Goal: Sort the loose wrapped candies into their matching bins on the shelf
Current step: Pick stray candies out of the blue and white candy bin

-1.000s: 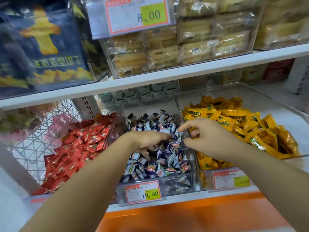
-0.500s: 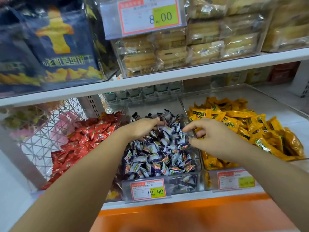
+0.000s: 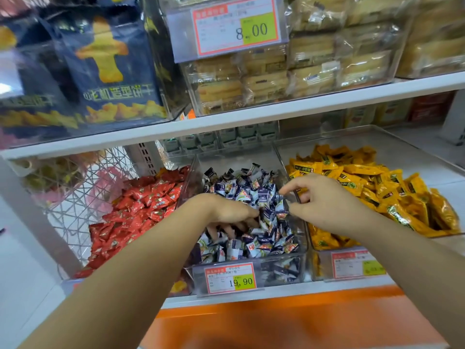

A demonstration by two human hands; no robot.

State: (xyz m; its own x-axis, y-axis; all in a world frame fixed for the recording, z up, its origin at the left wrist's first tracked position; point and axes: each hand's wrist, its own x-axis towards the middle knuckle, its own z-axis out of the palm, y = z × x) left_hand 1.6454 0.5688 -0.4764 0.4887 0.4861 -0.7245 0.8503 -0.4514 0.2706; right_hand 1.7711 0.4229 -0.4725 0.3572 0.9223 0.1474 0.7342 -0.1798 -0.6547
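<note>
Left hand (image 3: pixel 226 214), fingers spread, rests in blue-and-white wrapped candies (image 3: pixel 251 195); right hand (image 3: pixel 324 202) curled above them, grip unclear

Dark blue biscuit bags (image 3: pixel 105 71) are stacked high on the left, and to their right pale wrapped cakes (image 3: pixel 289 79) are piled behind a price label (image 3: pixel 236 28) marked 8.00. A white wire basket (image 3: pixel 75 197) is seen at the left, small green-and-white boxes (image 3: pixel 226 139) are lined up at the far back, and a second price label (image 3: pixel 230 279), marked 19.90, is fixed at the near edge above an orange band (image 3: pixel 276 321).
</note>
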